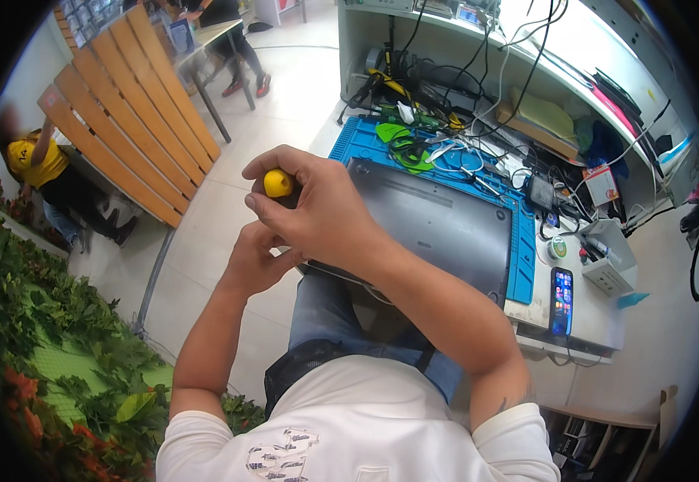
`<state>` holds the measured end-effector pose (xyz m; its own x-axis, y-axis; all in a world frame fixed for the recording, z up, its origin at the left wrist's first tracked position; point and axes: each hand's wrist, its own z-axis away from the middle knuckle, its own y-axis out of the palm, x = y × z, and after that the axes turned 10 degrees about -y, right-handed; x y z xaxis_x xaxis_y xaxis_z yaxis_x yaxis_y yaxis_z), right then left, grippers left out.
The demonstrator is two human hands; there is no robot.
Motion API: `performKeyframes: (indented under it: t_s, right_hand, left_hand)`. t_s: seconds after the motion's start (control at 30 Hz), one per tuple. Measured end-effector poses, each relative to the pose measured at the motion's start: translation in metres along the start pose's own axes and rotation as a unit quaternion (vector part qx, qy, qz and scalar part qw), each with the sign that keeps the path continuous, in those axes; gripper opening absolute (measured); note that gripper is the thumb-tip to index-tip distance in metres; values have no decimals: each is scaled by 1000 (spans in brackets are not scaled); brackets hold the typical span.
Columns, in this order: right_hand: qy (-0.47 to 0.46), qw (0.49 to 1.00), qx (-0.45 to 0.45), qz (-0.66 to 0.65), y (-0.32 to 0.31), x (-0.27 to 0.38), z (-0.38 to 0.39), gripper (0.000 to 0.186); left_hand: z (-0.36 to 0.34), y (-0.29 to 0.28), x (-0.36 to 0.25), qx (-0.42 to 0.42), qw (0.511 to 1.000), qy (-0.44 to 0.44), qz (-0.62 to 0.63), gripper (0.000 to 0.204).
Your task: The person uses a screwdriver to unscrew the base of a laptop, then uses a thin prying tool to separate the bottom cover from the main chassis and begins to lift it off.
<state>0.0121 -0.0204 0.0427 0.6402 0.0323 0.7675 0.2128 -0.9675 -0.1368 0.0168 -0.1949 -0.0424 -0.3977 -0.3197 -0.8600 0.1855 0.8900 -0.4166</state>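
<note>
My right hand (317,201) is closed round a screwdriver (278,183), whose rounded yellow handle end points up between thumb and fingers. Its shaft and tip are hidden behind the hand. Just below and nearer to me, my left hand (254,255) is curled, with the thumb bent toward the laptop's left edge. What its fingers hold, if anything, I cannot make out. A dark grey laptop (434,229) lies underside up on a blue work mat (523,261), and both hands are at its left side, over the bench's edge.
Cables, green pieces and tools (413,149) crowd the mat's far side. A lit phone (561,301), a small round tin (557,247) and a white box (609,273) stand at the right. Slatted wood (132,112), leafy greenery (52,321) and other people are to the left.
</note>
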Motion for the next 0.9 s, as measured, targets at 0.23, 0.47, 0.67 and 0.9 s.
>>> performKeyframes:
  t_s: [0.23,0.47,0.67,0.9]
  right_hand:
    - [4,1000,9,0,-2,3,2,26]
    - [37,998,34,-29,-8,9,4,29]
    - [55,993,76,68,-44,-25,31,30]
    - [47,951,207,223,-51,-46,78,26]
  left_hand:
    - [5,-3,14,-20,999,-19,-36,20]
    - [4,-13,12,30,993,41,-105,18]
    - [7,1,19,-4,1000,-4,28,16]
    - [7,3,20,-24,998,-40,48,16]
